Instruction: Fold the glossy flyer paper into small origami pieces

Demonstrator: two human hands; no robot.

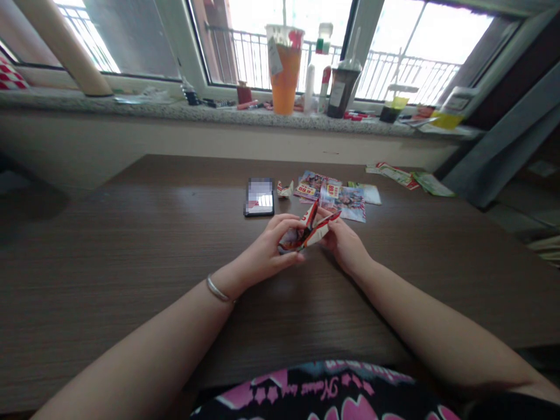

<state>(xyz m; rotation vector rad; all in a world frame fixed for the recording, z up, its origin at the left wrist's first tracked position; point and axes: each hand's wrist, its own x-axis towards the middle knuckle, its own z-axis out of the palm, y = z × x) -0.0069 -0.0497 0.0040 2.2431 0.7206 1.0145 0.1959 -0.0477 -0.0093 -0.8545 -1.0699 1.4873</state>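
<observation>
A folded piece of printed paper point(307, 232), red, white and colourful, is held above the dark wooden table point(131, 251) between both hands. My left hand point(268, 249) pinches its left side, with a silver bangle point(217, 289) on the wrist. Its right side is gripped by my right hand point(346, 242), fingers curled around the fold. Just beyond the hands lie several printed paper squares point(336, 195) and a small folded paper piece point(284, 188).
A black phone point(259, 197) lies face up left of the papers. More leaflets point(405, 175) sit at the table's far right. The stone windowsill holds an orange cup point(284, 70), a dark drink cup point(342, 87), bottles and small clutter.
</observation>
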